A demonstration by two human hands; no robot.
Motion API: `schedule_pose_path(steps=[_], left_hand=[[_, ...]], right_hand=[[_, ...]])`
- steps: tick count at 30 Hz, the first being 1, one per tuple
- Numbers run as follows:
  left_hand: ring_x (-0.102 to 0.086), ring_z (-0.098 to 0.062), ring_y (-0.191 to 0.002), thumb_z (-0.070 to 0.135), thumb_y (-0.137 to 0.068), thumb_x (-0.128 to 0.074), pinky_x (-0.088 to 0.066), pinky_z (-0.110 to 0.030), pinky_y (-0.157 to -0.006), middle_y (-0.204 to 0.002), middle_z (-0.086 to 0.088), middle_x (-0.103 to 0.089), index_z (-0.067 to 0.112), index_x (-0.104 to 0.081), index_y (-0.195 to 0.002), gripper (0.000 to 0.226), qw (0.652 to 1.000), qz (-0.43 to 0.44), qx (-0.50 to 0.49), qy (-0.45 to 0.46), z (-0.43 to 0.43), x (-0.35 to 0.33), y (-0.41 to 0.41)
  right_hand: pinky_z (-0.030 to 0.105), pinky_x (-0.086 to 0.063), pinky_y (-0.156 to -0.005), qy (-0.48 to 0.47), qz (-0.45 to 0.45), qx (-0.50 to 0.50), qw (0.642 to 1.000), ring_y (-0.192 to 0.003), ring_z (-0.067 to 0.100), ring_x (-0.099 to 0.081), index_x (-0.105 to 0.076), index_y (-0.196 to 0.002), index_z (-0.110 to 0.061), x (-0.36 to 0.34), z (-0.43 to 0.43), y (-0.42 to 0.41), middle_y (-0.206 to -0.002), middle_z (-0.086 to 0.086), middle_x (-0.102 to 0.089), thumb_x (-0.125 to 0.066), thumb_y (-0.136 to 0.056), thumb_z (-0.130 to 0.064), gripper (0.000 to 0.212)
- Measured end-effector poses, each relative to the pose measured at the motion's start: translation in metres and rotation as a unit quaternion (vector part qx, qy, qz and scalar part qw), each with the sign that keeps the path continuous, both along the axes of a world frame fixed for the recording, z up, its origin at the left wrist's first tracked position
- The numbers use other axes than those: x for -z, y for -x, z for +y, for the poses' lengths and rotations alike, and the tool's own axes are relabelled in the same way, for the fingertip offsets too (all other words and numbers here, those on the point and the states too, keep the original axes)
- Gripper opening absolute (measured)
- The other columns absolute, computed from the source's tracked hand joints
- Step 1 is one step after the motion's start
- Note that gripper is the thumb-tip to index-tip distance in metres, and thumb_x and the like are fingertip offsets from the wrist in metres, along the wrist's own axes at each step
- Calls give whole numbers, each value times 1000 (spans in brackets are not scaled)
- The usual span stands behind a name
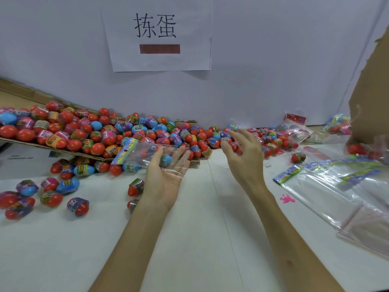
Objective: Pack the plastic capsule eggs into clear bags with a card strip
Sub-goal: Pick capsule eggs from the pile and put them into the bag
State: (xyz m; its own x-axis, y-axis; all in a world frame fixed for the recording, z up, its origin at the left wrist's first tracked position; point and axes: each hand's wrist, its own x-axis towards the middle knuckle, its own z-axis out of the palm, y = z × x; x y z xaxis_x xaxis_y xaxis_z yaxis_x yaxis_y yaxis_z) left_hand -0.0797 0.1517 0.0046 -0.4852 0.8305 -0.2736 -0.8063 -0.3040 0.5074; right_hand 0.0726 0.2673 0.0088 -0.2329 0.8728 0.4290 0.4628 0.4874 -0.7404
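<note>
Across the lower frame runs a white surface (pixel 200 239), backed by a pale wall (pixel 263 70) that carries a paper sign (pixel 160 60) with two black characters and a dark red bar. At upper left a tilted cardboard tray (pixel 16 89) is heaped with capsule eggs (pixel 105 133) – mostly red, some blue, each banded with a coloured label – and the heap spills along the foot of the wall toward the centre. More loose eggs (pixel 52 199) lie scattered on the surface at lower left. At right a stack of empty clear bags (pixel 336 197) with bright printed strips lies flat, a small pink splat shape (pixel 287 199) just beside it, and a brown cardboard sheet (pixel 370 91) stands at the right edge. Near the wall at upper right sit a few filled bags (pixel 299 129). In the centre the left hand (pixel 164 175) is turned palm up, its grip open with the fingers nearly straight, and a clear bag (pixel 147 152) rests across it; the bag's card strip (pixel 124 153) points to the left, and a blue egg (pixel 166 160) shows inside the bag over the fingers, with something red blurred beside it. The right hand (pixel 244 152) is raised just to the right, apart from the bag, palm toward the left – its grip is closed on a red egg (pixel 235 148) between thumb and curled fingers. Both forearms are bare and reach in from the bottom edge.
</note>
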Motion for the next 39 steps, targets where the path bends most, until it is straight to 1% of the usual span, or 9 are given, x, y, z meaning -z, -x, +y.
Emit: schedule_pose_path(steps=[3, 8, 14, 18, 24, 27, 31, 35, 39], left_hand=[[-74, -36, -108, 35, -107, -53, -64, -42, -83, -120, -22, -74, 14, -46, -148, 46, 1000, -2, 4, -3, 0, 0, 0], [-75, -37, -104, 33, -107, -54, -62, -44, -85, -118, -23, -74, 17, -54, -129, 27, 1000, -2, -1, -4, 0, 1, 1], [-75, -37, -107, 33, -106, -55, -61, -44, -90, -113, -21, -76, 22, -55, -117, 15, 1000, 7, 7, -1, 0, 1, -1], [-74, -37, -107, 33, -107, -55, -61, -44, -87, -113, -20, -77, 20, -57, -113, 16, 1000, 8, 12, 4, 0, 2, -2], [-74, -37, -110, 33, -106, -56, -59, -46, -94, -114, -20, -76, 22, -58, -110, 11, 1000, 13, 18, 7, 1, -1, -5], [-74, -36, -108, 32, -105, -57, -59, -46, -96, -115, -20, -76, 21, -58, -113, 14, 1000, 12, 11, 10, 1, 1, -4], [-75, -35, -107, 33, -106, -57, -60, -45, -92, -117, -19, -76, 20, -58, -116, 17, 1000, 25, 14, 9, 0, 0, -5], [-75, -35, -108, 33, -106, -56, -59, -45, -93, -118, -19, -75, 20, -57, -120, 20, 999, 29, 17, 9, -1, -1, -5], [-75, -36, -107, 33, -105, -57, -60, -45, -90, -119, -19, -75, 21, -55, -128, 26, 1000, 24, 16, -1, 0, -2, -4]], right_hand=[[46, -38, -113, 226, 141, -163, 950, -125, 13, -56, -68, -130, -23, -10, -5, 1, -133, -8, -65, -40, -105, -50, 46], [53, -16, -123, 95, -180, 27, 979, -151, 23, -25, -54, -146, -25, 3, 6, -2, -161, 1, -37, -54, -102, -37, 46], [47, -39, -114, 158, 33, -47, 986, -144, 21, -42, -62, -138, -24, -15, 17, -22, -151, -1, -52, -58, -100, -22, 39], [44, -46, -106, 331, 179, -301, 876, -122, 22, -66, -71, -124, -16, -40, 35, -43, -130, 2, -70, -55, -94, -26, 35], [42, -50, -97, 88, -497, -217, 836, -108, 29, -65, -69, -124, -11, -94, 67, -53, -125, 10, -68, -59, -98, -16, 29], [39, -47, -110, 51, -186, -284, 939, -129, 19, -58, -64, -133, -29, -154, 85, -49, -142, -3, -61, -56, -104, -25, 31], [36, -49, -106, 225, 122, -534, 806, -127, 21, -61, -68, -130, -23, -154, 60, -49, -139, 5, -64, -47, -100, -29, 37], [51, -20, -124, 54, -423, -141, 893, -149, 25, -32, -51, -147, -22, -109, 70, -17, -157, 6, -44, -67, -97, -24, 53], [36, -36, -112, -11, -151, -176, 973, -133, 16, -50, -62, -134, -24, -58, 52, -1, -142, -4, -59, -73, -92, -22, 44]])
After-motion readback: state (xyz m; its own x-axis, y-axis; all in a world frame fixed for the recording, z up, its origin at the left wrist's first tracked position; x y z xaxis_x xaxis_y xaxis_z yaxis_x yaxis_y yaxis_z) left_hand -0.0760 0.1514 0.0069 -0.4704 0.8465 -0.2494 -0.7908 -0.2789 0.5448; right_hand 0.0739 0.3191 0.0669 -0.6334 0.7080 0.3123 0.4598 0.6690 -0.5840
